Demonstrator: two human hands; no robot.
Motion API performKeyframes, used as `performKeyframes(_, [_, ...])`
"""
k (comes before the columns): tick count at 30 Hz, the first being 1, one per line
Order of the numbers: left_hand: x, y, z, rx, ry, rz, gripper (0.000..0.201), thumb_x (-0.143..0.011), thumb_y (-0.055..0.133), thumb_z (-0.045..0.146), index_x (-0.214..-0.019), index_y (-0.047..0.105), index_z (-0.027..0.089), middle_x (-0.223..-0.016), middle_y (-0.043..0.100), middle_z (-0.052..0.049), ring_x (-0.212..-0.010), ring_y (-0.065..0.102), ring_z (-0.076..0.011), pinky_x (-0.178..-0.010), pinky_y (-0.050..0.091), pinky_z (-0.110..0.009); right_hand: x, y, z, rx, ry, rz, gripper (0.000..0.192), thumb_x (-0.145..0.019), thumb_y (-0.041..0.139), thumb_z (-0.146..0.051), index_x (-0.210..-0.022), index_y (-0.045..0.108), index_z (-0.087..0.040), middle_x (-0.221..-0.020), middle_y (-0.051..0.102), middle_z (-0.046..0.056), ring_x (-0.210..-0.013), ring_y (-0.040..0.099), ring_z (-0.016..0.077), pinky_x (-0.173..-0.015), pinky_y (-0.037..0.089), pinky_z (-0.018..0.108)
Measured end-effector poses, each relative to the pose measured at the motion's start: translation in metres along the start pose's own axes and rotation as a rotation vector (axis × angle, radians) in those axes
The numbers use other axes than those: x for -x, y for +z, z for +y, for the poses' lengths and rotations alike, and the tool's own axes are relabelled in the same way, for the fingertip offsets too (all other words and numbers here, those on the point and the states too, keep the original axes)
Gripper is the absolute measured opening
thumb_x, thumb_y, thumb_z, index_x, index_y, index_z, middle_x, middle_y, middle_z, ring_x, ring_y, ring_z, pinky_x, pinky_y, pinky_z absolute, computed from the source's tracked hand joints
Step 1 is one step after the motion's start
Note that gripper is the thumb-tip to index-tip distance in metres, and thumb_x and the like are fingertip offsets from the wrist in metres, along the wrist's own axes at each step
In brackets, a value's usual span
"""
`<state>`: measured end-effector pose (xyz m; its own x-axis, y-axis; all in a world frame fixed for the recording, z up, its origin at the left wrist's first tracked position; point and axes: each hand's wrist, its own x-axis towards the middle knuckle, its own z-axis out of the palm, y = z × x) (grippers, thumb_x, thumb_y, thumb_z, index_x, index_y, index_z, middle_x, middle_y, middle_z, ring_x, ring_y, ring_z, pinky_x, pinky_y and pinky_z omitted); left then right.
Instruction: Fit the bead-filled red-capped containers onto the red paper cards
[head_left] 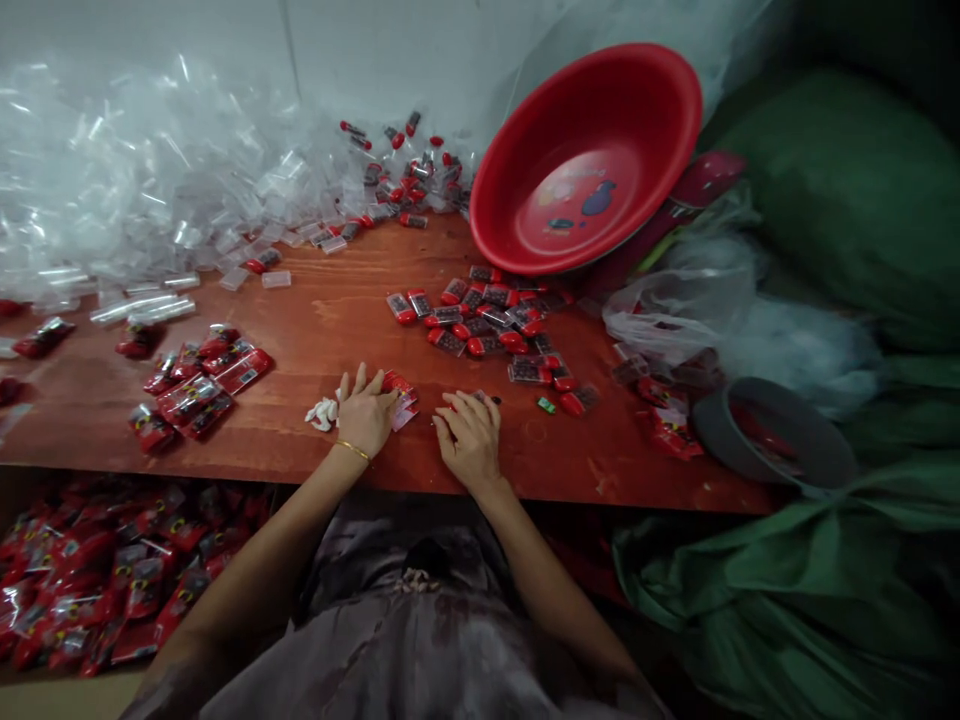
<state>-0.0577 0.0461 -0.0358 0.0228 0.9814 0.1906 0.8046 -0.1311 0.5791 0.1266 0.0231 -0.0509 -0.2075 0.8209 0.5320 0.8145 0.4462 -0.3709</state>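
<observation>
My left hand (365, 412) rests palm down on the wooden table (315, 320), its fingers over a red packet (401, 398); a crumpled white bit (322, 412) lies just to its left. My right hand (471, 432) lies palm down beside it, fingertips on a small red-capped item (480, 397), partly hidden. Whether either hand grips anything is unclear. Several small clear-and-red items (480, 320) lie scattered beyond my hands. A pile of red packets (196, 385) sits to the left.
A red plastic basin (589, 160) leans tilted at the back right. Clear plastic sleeves (135, 190) are heaped at the back left. A box of red packets (90, 580) sits below the table edge. Green sacks (840, 200) and a grey lid (772, 430) are on the right.
</observation>
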Motion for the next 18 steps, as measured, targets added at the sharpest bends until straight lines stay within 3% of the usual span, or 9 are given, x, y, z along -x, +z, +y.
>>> performKeyframes(3, [0.004, 0.000, 0.002, -0.006, -0.008, 0.028, 0.021, -0.079, 0.056, 0.029, -0.093, 0.073, 0.029, -0.125, 0.061, -0.007, -0.134, 0.034, -0.0333, -0.109, 0.015, -0.055, 0.000, -0.003, 0.000, -0.038, -0.011, 0.012, 0.018, -0.088, 0.050, -0.025, -0.088, 0.067, -0.023, -0.105, 0.070, 0.005, -0.108, 0.057, 0.0203, -0.105, 0.027, 0.046])
performKeyframes(6, [0.009, -0.004, 0.012, 0.004, -0.028, 0.073, 0.026, -0.083, 0.052, 0.035, -0.099, 0.071, 0.028, -0.128, 0.059, -0.008, -0.132, 0.036, -0.0315, -0.108, 0.019, -0.053, -0.002, -0.005, -0.004, -0.114, 0.016, 0.061, 0.019, -0.088, 0.049, -0.028, -0.093, 0.067, -0.021, -0.102, 0.071, 0.007, -0.100, 0.060, 0.0207, -0.099, 0.035, 0.042])
performKeyframes(10, [0.014, -0.015, 0.029, 0.065, -0.003, 0.108, 0.027, -0.085, 0.050, 0.034, -0.101, 0.070, 0.027, -0.131, 0.056, -0.009, -0.133, 0.036, -0.0297, -0.110, 0.017, -0.052, -0.016, -0.002, -0.019, -0.363, 0.203, 0.051, 0.031, -0.088, 0.049, -0.038, -0.103, 0.062, -0.015, -0.097, 0.070, 0.010, -0.088, 0.061, 0.0201, -0.081, 0.045, 0.032])
performKeyframes(12, [0.017, -0.019, 0.035, 0.135, 0.000, 0.118, 0.028, -0.083, 0.053, 0.033, -0.105, 0.069, 0.027, -0.132, 0.055, -0.008, -0.134, 0.034, -0.0286, -0.111, 0.015, -0.051, -0.027, 0.000, -0.028, -0.550, 0.289, 0.000, 0.030, -0.088, 0.047, -0.041, -0.093, 0.063, -0.016, -0.084, 0.069, 0.005, -0.075, 0.061, 0.0164, -0.070, 0.046, 0.027])
performKeyframes(15, [0.019, -0.021, 0.042, 0.413, -0.109, 0.151, 0.040, -0.076, 0.063, 0.035, -0.115, 0.063, 0.025, -0.131, 0.056, -0.008, -0.130, 0.040, -0.0273, -0.110, 0.023, -0.046, -0.039, 0.000, -0.036, -0.709, 0.334, -0.037, 0.032, -0.089, 0.045, -0.040, -0.068, 0.057, -0.019, -0.061, 0.058, -0.002, -0.057, 0.052, 0.0116, -0.056, 0.040, 0.022])
performKeyframes(18, [0.017, -0.020, 0.047, 0.878, -0.318, 0.063, 0.044, -0.067, 0.071, 0.042, -0.104, 0.067, 0.018, -0.107, 0.069, -0.008, -0.101, 0.061, -0.0231, -0.092, 0.045, -0.035, -0.040, -0.003, -0.038, -0.633, 0.285, -0.010, 0.034, -0.088, 0.044, -0.038, -0.059, 0.048, -0.020, -0.054, 0.049, -0.004, -0.053, 0.045, 0.0105, -0.053, 0.035, 0.022])
